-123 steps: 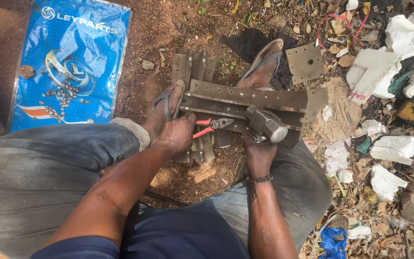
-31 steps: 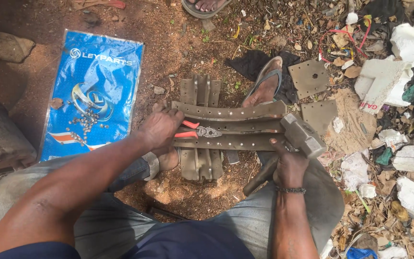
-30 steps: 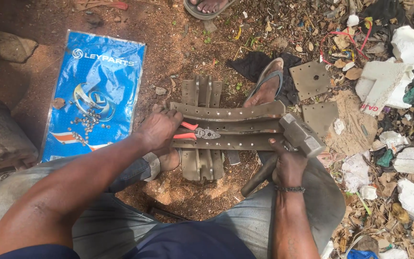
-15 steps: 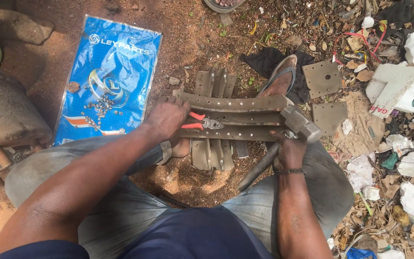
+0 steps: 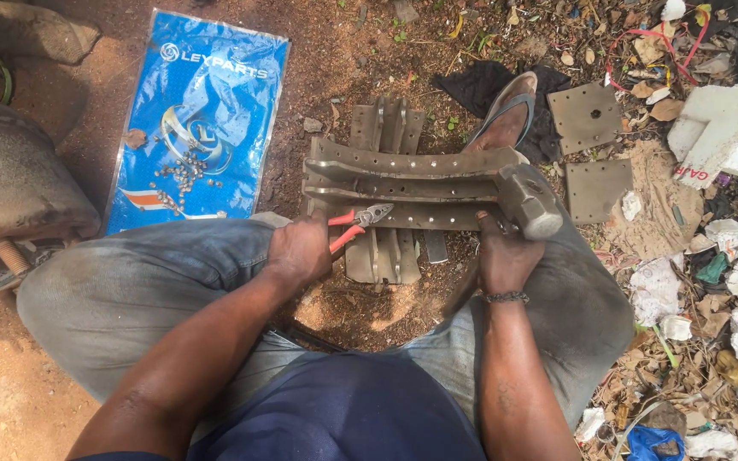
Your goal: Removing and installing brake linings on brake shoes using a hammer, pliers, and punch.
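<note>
The left hand (image 5: 299,249) grasps red-handled pliers (image 5: 356,224), jaws laid on the curved metal shoe (image 5: 412,175). The right hand (image 5: 503,256) clenches the hammer (image 5: 527,201) short, head resting on the shoe's right end.

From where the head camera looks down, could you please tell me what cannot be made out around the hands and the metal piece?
- Pliers: handles covered by the left hand.
- Hammer: handle largely hidden by the right hand.
- Curved metal piece: its right end lies behind the hammer head.
- Small metal bits on the blue bag: too small to identify.
</note>
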